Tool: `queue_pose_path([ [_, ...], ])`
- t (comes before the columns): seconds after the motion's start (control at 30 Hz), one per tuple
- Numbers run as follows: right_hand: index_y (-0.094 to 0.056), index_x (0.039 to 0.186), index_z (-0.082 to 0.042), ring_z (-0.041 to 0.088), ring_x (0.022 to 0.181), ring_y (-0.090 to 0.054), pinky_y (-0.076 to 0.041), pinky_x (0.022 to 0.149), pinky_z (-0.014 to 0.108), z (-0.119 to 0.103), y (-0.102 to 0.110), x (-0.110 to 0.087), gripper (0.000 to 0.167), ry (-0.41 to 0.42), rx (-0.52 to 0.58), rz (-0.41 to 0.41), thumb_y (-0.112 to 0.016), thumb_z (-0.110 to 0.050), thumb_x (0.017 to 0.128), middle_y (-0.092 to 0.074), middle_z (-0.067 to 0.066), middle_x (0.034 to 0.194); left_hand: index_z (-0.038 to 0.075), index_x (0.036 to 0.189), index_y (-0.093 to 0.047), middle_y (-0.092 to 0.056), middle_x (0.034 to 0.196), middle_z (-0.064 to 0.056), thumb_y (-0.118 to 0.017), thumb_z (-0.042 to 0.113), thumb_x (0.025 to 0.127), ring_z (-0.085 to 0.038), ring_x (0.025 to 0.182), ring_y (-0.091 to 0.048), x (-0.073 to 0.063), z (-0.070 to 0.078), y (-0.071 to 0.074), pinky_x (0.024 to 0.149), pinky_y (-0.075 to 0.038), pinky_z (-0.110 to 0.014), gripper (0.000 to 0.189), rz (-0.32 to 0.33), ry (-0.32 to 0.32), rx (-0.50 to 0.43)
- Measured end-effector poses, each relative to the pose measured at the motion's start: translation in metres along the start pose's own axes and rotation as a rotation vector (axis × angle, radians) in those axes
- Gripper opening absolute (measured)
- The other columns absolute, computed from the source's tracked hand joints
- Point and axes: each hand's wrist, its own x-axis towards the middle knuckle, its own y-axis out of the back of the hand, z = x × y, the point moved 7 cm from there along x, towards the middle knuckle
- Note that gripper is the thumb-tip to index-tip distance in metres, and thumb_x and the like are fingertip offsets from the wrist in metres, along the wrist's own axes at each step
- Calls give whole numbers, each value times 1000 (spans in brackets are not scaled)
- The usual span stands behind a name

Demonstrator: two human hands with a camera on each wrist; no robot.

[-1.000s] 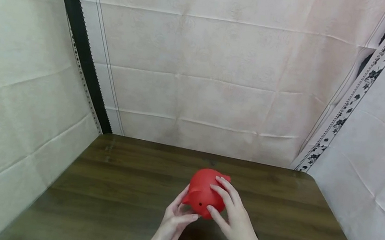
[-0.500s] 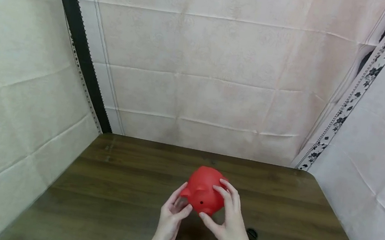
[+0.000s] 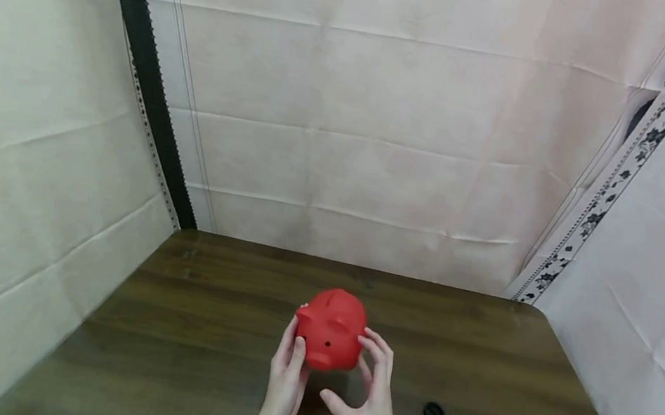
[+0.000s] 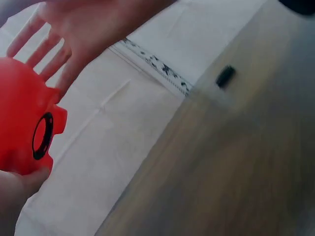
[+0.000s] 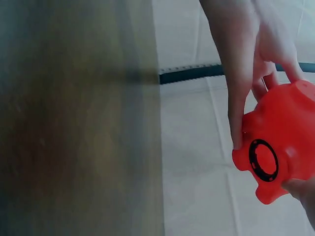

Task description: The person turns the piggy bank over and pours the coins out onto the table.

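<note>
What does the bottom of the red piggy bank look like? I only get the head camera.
Observer: The right wrist view shows a black ring on the underside of the piggy bank, between its stubby feet.
Operator: Is the left hand really gripping it?
Observer: Yes. From below, the left hand has a finger running down the bank's side, its tip right beside that ring.
Operator: And the right hand?
Observer: The left wrist view shows the right hand with its fingers straight and spread at the bank's side. I cannot tell if they touch it.
</note>
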Motion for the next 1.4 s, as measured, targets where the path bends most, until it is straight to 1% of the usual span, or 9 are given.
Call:
queue_pose_path([
  [0.17,-23,151,-14,12,136,-31,-43,100,14,21,9,-1,99,-185,31,65,-82,-3,73,-28,10,152,14,152,-29,-43,149,10,-49,15,101,-3,130,-48,4,2,0,101,-47,-21,55,-65,-39,113],
  [0.4,-8,155,-22,27,138,-32,-47,99,23,54,10,0,100,-429,70,-79,-75,-9,82,-24,9,157,22,145,-45,-41,153,-1,-62,11,94,1,129,-48,13,3,1,103,-43,-17,55,-170,-77,390],
  [0.53,-9,154,-18,35,138,-35,-44,105,43,63,17,-4,98,-465,24,-138,-75,-10,82,-30,14,155,22,144,-45,-33,157,-7,-68,10,89,-10,133,-47,10,-7,3,103,-45,-22,61,-227,-10,429],
  [0.7,-6,153,-12,37,133,-41,-49,97,39,72,21,-10,101,-517,-44,-279,-77,-17,82,-31,19,152,28,146,-42,-32,157,-12,-73,18,86,-33,136,-44,7,-22,5,97,-52,-30,68,-299,98,486],
  [0.93,-11,151,-11,33,124,-51,-51,92,39,76,29,-8,105,-510,-148,-281,-83,-24,76,-43,18,145,29,146,-41,-44,149,-11,-77,18,83,-32,132,-47,15,-25,2,94,-54,-29,74,-372,159,479],
  [1.07,-15,153,-17,23,126,-50,-50,96,35,32,40,26,107,-302,-147,-209,-86,-20,72,-43,11,145,32,147,-39,-44,150,-1,-80,14,79,-24,133,-49,26,24,-26,96,-52,-27,81,-418,47,506],
  [1.27,-12,155,-10,4,128,-43,-49,95,20,-62,58,61,121,113,-122,-151,-89,-2,62,-37,5,148,20,147,-41,-36,155,-4,-84,6,72,-22,135,-45,14,125,-80,97,-53,-32,87,-549,-463,636],
  [1.33,-9,154,-3,6,129,-42,-48,96,20,-65,57,59,125,180,-76,-156,-89,3,58,-36,11,148,13,147,-40,-32,156,-12,-85,3,70,-25,137,-42,8,130,-81,98,-53,-34,89,-573,-570,631],
  [1.4,-10,154,-4,7,129,-42,-48,98,23,-40,51,56,123,131,-40,-169,-89,1,60,-37,11,147,15,147,-41,-32,156,-12,-84,4,71,-20,136,-44,12,111,-69,98,-52,-31,88,-529,-524,612],
])
